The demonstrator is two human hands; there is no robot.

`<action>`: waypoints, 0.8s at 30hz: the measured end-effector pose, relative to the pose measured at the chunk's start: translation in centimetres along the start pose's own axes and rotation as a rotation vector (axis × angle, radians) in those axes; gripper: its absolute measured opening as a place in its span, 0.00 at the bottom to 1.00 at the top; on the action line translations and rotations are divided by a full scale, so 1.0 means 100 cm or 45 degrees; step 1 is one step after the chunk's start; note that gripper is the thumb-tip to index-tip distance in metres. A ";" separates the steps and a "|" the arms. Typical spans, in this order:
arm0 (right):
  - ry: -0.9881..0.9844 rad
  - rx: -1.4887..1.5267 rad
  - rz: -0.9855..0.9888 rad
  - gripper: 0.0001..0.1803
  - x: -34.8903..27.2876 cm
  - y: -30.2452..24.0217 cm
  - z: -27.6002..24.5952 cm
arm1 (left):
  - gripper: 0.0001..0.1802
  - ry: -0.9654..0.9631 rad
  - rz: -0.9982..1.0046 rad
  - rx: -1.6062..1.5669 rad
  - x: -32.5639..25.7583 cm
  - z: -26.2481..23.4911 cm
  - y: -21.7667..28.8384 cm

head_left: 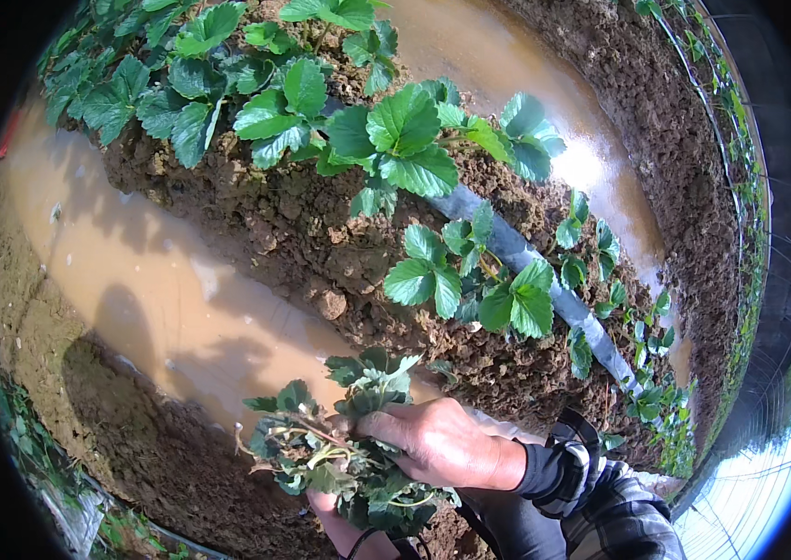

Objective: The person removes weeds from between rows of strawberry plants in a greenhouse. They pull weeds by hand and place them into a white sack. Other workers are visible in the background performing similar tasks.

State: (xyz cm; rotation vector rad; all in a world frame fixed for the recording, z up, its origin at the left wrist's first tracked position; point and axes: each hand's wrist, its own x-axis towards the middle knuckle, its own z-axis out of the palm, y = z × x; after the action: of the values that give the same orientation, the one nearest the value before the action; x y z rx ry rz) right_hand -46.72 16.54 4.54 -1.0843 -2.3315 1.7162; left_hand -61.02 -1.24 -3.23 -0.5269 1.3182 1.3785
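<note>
A loose bunch of strawberry seedlings (381,499), with green leaves, pale undersides and thin reddish stems, is held low in the view over the muddy bed edge. From below, my left hand (328,509) grips the bunch; leaves cover most of its fingers. My right hand (447,446) comes in from the right, thumb and fingers closed in a pinch on stems at the top of the bunch. A dark cuff and checked sleeve (601,495) cover the right wrist and forearm.
Strawberry plants (405,140) grow along a raised soil bed (311,247). A grey drip hose (526,252) runs along it. Muddy water fills the near furrow (181,308) and the far furrow (507,56). Greenhouse film (769,485) curves at the right.
</note>
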 end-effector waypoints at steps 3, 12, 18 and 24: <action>0.153 0.101 0.135 0.23 -0.025 -0.001 0.002 | 0.20 -0.007 -0.034 0.017 -0.018 0.006 -0.010; -0.074 0.161 0.412 0.20 -0.090 -0.018 -0.003 | 0.20 -0.100 -0.126 0.180 -0.080 0.022 -0.028; 0.463 0.338 0.539 0.17 -0.068 0.023 -0.025 | 0.20 -0.067 -0.230 0.076 -0.116 0.018 -0.027; 1.044 0.869 0.706 0.13 -0.012 0.081 -0.040 | 0.19 -0.095 -0.257 0.027 -0.086 0.025 -0.032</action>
State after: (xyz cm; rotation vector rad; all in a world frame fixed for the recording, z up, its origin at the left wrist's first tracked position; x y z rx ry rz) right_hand -40.02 20.24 -0.45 -1.8554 -0.9187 1.5318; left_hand -54.79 -3.07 3.65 -0.5727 1.1849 1.2055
